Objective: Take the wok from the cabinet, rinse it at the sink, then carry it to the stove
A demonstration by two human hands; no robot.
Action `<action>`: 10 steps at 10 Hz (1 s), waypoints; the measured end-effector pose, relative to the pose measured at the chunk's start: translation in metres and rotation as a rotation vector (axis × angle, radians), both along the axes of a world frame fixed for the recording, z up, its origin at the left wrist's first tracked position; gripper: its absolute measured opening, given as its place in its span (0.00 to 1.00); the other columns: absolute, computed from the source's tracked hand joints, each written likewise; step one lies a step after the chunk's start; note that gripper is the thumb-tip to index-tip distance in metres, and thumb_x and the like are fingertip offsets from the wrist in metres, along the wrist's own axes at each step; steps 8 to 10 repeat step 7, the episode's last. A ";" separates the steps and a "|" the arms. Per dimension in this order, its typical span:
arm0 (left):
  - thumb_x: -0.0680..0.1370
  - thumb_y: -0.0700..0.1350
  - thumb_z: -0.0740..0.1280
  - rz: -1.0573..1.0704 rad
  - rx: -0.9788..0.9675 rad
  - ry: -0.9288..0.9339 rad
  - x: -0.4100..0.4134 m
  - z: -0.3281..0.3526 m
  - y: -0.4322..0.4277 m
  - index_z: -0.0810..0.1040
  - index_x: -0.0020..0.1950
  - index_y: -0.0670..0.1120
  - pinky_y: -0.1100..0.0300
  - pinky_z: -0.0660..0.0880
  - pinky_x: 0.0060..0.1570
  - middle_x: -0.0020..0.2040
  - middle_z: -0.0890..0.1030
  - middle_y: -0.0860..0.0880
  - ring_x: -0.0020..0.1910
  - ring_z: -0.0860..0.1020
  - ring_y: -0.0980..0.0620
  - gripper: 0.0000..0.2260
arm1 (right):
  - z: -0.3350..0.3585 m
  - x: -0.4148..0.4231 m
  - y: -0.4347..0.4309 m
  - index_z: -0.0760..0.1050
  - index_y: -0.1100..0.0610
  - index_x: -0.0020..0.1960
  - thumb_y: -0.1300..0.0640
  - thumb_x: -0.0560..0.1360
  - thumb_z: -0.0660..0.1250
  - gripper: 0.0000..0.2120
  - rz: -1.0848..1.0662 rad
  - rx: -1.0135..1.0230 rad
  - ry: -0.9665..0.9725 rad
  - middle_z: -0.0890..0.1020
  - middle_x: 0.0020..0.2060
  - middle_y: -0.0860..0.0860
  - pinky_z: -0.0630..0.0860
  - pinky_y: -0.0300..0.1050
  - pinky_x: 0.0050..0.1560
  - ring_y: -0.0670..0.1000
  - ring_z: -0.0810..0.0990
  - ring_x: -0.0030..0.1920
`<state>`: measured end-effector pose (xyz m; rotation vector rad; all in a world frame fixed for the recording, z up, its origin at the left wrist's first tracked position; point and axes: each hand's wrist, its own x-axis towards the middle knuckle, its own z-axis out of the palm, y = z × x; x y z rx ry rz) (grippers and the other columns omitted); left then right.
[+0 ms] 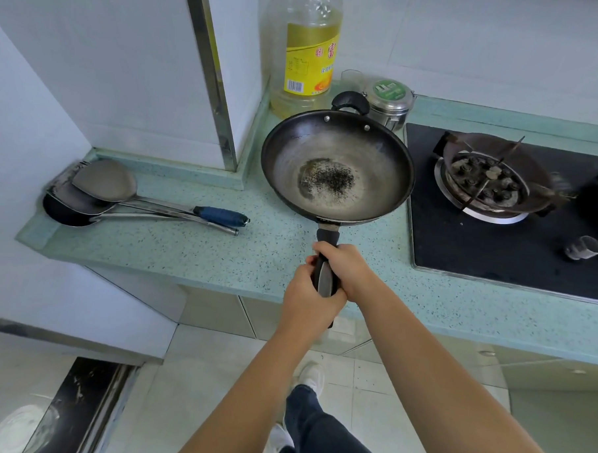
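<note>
while the right hand point(348, 268) and the left hand point(310, 297) both curl tightly round its long black handle point(327, 236), right nearer the bowl and left just behind it, the wok point(338, 166) is out over the speckled green counter point(203, 256), just left of the black stove point(461, 247) and its burner point(486, 181). whether its base touches the counter cannot be told. an oil bottle point(308, 55) and a steel tin point(389, 100) stand behind the wok, and two metal spatulas point(104, 183) lie well off to the left.
</note>
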<state>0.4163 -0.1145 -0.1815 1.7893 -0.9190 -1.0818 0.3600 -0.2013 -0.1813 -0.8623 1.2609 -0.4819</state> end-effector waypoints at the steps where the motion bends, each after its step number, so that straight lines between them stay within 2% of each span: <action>1: 0.68 0.47 0.71 -0.058 0.004 0.018 0.004 0.002 0.003 0.67 0.60 0.54 0.72 0.67 0.32 0.44 0.74 0.63 0.42 0.75 0.66 0.23 | -0.001 -0.005 0.003 0.75 0.62 0.38 0.55 0.72 0.66 0.11 -0.014 0.009 0.042 0.79 0.33 0.55 0.77 0.47 0.41 0.53 0.79 0.34; 2: 0.70 0.49 0.69 -0.082 0.010 -0.002 0.007 0.002 0.007 0.68 0.60 0.55 0.70 0.67 0.40 0.50 0.75 0.60 0.49 0.75 0.64 0.21 | 0.000 -0.014 0.005 0.74 0.63 0.40 0.57 0.75 0.63 0.09 -0.048 -0.044 -0.008 0.79 0.36 0.56 0.77 0.48 0.45 0.54 0.79 0.37; 3: 0.72 0.50 0.67 -0.105 -0.001 -0.162 0.009 0.003 0.008 0.65 0.67 0.50 0.62 0.65 0.56 0.63 0.71 0.52 0.63 0.70 0.54 0.25 | 0.005 -0.026 0.007 0.75 0.64 0.49 0.57 0.75 0.61 0.10 -0.036 -0.198 0.100 0.81 0.44 0.56 0.77 0.48 0.49 0.53 0.81 0.44; 4: 0.74 0.52 0.65 -0.120 -0.067 -0.416 0.009 0.015 0.006 0.64 0.69 0.46 0.59 0.63 0.59 0.67 0.68 0.49 0.66 0.66 0.50 0.26 | 0.017 -0.045 0.006 0.74 0.59 0.55 0.56 0.76 0.61 0.11 -0.066 -0.349 0.232 0.80 0.47 0.51 0.74 0.43 0.43 0.50 0.80 0.49; 5: 0.74 0.50 0.66 -0.139 -0.181 -0.650 0.009 0.030 0.000 0.68 0.66 0.43 0.55 0.66 0.60 0.66 0.71 0.45 0.64 0.67 0.46 0.23 | 0.030 -0.069 0.005 0.73 0.56 0.62 0.54 0.76 0.61 0.15 -0.040 -0.542 0.407 0.78 0.53 0.49 0.70 0.38 0.44 0.48 0.76 0.53; 6: 0.73 0.48 0.67 -0.180 -0.275 -0.803 0.006 0.046 -0.006 0.73 0.61 0.40 0.48 0.66 0.63 0.65 0.73 0.42 0.65 0.68 0.42 0.20 | 0.045 -0.092 0.009 0.71 0.58 0.65 0.54 0.77 0.61 0.18 0.016 -0.762 0.616 0.75 0.60 0.52 0.67 0.39 0.53 0.49 0.74 0.57; 7: 0.72 0.47 0.68 -0.187 -0.339 -0.923 -0.002 0.056 -0.009 0.77 0.57 0.38 0.43 0.68 0.62 0.65 0.74 0.41 0.66 0.69 0.39 0.17 | 0.055 -0.113 0.017 0.69 0.61 0.67 0.56 0.76 0.63 0.21 0.038 -1.004 0.860 0.74 0.63 0.56 0.67 0.47 0.62 0.56 0.72 0.62; 10: 0.72 0.47 0.68 -0.187 -0.339 -0.923 -0.002 0.056 -0.009 0.77 0.57 0.38 0.43 0.68 0.62 0.65 0.74 0.41 0.66 0.69 0.39 0.17 | 0.055 -0.113 0.017 0.69 0.61 0.67 0.56 0.76 0.63 0.21 0.038 -1.004 0.860 0.74 0.63 0.56 0.67 0.47 0.62 0.56 0.72 0.62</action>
